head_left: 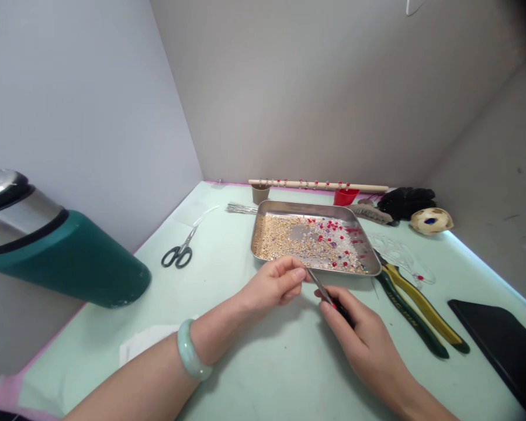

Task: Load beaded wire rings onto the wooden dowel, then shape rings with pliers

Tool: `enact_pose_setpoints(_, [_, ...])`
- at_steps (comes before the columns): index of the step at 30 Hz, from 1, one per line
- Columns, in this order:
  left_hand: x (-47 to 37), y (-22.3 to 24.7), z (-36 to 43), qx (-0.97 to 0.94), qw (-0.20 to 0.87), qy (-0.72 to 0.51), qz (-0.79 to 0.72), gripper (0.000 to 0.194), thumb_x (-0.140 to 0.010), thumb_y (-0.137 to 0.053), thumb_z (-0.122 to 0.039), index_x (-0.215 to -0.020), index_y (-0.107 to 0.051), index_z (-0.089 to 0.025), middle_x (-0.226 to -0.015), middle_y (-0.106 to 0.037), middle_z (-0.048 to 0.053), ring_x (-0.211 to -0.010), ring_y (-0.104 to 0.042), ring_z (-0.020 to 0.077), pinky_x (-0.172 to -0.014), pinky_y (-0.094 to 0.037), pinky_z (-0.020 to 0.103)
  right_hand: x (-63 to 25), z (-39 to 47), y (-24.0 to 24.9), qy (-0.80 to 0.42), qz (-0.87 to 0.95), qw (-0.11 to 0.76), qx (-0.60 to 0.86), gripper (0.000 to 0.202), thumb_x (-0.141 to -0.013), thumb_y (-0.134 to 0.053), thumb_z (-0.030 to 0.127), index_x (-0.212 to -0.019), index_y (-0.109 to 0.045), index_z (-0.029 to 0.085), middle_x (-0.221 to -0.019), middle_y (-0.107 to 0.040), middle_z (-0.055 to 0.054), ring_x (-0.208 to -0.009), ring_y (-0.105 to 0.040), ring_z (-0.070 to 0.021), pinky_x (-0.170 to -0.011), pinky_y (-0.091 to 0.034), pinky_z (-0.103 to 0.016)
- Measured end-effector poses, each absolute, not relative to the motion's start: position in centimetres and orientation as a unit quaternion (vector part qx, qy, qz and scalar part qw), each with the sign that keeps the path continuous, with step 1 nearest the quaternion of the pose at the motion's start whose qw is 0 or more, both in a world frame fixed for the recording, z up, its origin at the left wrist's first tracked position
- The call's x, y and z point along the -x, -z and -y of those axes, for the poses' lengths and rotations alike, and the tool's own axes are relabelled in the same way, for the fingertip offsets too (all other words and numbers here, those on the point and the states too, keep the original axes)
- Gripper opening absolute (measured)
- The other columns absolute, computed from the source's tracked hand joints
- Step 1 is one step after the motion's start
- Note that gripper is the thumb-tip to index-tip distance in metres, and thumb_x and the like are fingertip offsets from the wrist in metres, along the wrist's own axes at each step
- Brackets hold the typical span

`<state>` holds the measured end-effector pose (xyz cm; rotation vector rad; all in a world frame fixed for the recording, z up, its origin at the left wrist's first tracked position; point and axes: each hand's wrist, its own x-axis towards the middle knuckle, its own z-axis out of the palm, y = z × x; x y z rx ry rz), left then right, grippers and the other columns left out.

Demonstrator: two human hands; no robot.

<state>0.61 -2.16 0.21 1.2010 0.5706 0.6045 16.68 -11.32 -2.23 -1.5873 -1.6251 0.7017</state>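
Observation:
My left hand [284, 279], a pale green bangle [188, 351] on its wrist, is closed in a pinch in front of the metal tray [318, 270]. Whatever its fingertips hold is too small to make out. My right hand [355, 327] is wrapped round a slim tool [319, 285] with a long metal nose and a black and red handle, which looks like long-nose pliers. The nose points up and left, its tip at the left fingertips. Gold, clear, red and some dark beads [278, 234] lie spread over the tray's floor.
Black-handled scissors [177, 256] and a large green bottle [83, 257] are on the left. Green-and-yellow pliers [414, 310] and a black flat object [499, 339] lie right. Behind the tray are a wooden rod [363, 187] with beaded pieces, a brown cup [260, 193] and a red cup [345, 197].

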Motion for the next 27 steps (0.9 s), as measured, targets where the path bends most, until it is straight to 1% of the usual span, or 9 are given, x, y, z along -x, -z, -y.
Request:
enact_pose_setpoints(6, [-0.78,-0.03,2.14,-0.567,0.704,-0.297,-0.308,0.021,-0.086,-0.052,-0.037,-0.082,-0.051,-0.016,-0.046,-0.033,-0.009,-0.041,-0.023,0.0049,-0.042,-0.015,0.021,-16.78,11.39,2.28,-0.279,0.634,0.372,0.618,0.027,-0.091,-0.041,0.041,-0.103,-0.053,0.020,-0.085,-0.063,-0.001,-0.076,-0.056,-0.0160,-0.068,-0.043,-0.027])
enact_pose_setpoints(11, [-0.73,-0.55,2.23,-0.528,0.748,-0.259,-0.307,0.026,-0.089,-0.044,-0.040,-0.084,-0.051,-0.015,-0.056,-0.038,-0.006,-0.043,-0.020,0.0043,-0.043,-0.012,0.023,-16.70,11.24,2.07,-0.275,0.630,0.372,0.624,0.026,-0.090,-0.042,0.041,-0.101,-0.054,0.020,-0.083,-0.062,-0.001,-0.074,-0.056,-0.0160,-0.067,-0.043,-0.027])
enact_pose_setpoints(12, [-0.70,-0.62,2.23,-0.520,0.756,-0.255,-0.305,0.025,-0.089,-0.042,-0.038,-0.084,-0.051,-0.015,-0.057,-0.039,-0.006,-0.043,-0.019,0.0042,-0.043,-0.011,0.023,-16.67,11.24,2.00,-0.275,0.632,0.371,0.623,0.026,-0.090,-0.042,0.041,-0.100,-0.054,0.020,-0.083,-0.062,-0.001,-0.074,-0.056,-0.0160,-0.066,-0.043,-0.027])
enact_pose_setpoints(15, [-0.65,-0.67,2.19,-0.515,0.755,-0.262,-0.308,0.013,-0.086,-0.045,-0.028,-0.087,-0.049,-0.016,-0.056,-0.040,-0.006,-0.042,-0.018,0.0042,-0.044,-0.010,0.024,-16.59,11.25,1.87,-0.276,0.634,0.369,0.621,0.024,-0.090,-0.042,0.040,-0.098,-0.054,0.020,-0.084,-0.063,-0.001,-0.074,-0.057,-0.0163,-0.067,-0.043,-0.027])
enact_pose_setpoints(17, [-0.65,-0.64,2.18,-0.525,0.745,-0.270,-0.310,0.013,-0.084,-0.047,-0.026,-0.092,-0.049,-0.016,-0.056,-0.040,-0.006,-0.043,-0.020,0.0045,-0.044,-0.011,0.024,-16.56,11.24,1.86,-0.276,0.636,0.366,0.621,0.024,-0.090,-0.042,0.039,-0.097,-0.054,0.020,-0.084,-0.063,-0.002,-0.075,-0.057,-0.0165,-0.067,-0.043,-0.027])
enact_pose_setpoints(22, [-0.67,-0.44,2.20,-0.563,0.726,-0.276,-0.282,0.023,-0.086,-0.047,-0.033,-0.101,-0.049,-0.015,-0.058,-0.040,-0.006,-0.047,-0.025,0.0057,-0.046,-0.015,0.022,-16.52,11.15,1.77,-0.279,0.635,0.364,0.622,0.026,-0.089,-0.043,0.039,-0.101,-0.055,0.019,-0.081,-0.062,-0.001,-0.073,-0.057,-0.0166,-0.066,-0.044,-0.027])
enact_pose_setpoints(27, [-0.68,0.07,2.17,-0.601,0.700,-0.267,-0.279,0.026,-0.088,-0.045,-0.035,-0.103,-0.049,-0.015,-0.059,-0.040,-0.006,-0.050,-0.028,0.0071,-0.048,-0.019,0.021,-16.52,11.24,1.52,-0.288,0.636,0.369,0.614,0.028,-0.090,-0.042,0.038,-0.104,-0.056,0.019,-0.081,-0.063,-0.002,-0.073,-0.057,-0.0169,-0.066,-0.044,-0.028])
